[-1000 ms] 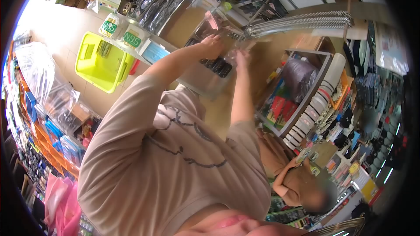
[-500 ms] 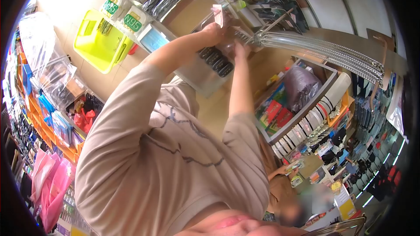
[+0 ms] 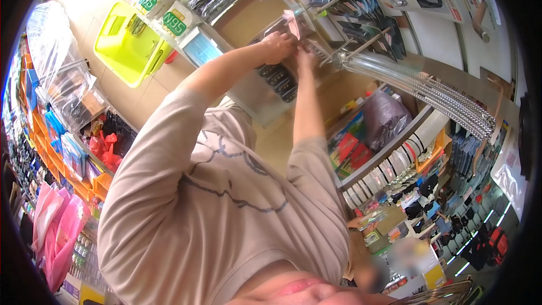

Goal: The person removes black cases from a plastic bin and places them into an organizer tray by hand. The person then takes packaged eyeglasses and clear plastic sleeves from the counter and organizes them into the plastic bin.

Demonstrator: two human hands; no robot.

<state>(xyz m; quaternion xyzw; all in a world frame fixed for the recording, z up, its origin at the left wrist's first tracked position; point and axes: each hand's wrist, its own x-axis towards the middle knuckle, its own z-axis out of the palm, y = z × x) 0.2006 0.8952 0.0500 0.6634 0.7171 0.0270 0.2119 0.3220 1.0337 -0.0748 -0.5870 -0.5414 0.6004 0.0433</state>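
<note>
Shop shelves ring the person; metal chains hang toward two o'clock. At twelve, left hand and right hand are close together by a pink card, grip unclear; light, steady fingertips would suit.

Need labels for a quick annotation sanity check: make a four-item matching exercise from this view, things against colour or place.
1. Bundled strands
2. Open tub
3. N95 packs
4. Left hand and right hand

A. Lime yellow
B. Close together, near a pink tag
C. Silver, at the picture's upper right
D. White lettering on green

Pairs: 1-C, 2-A, 3-D, 4-B
</note>
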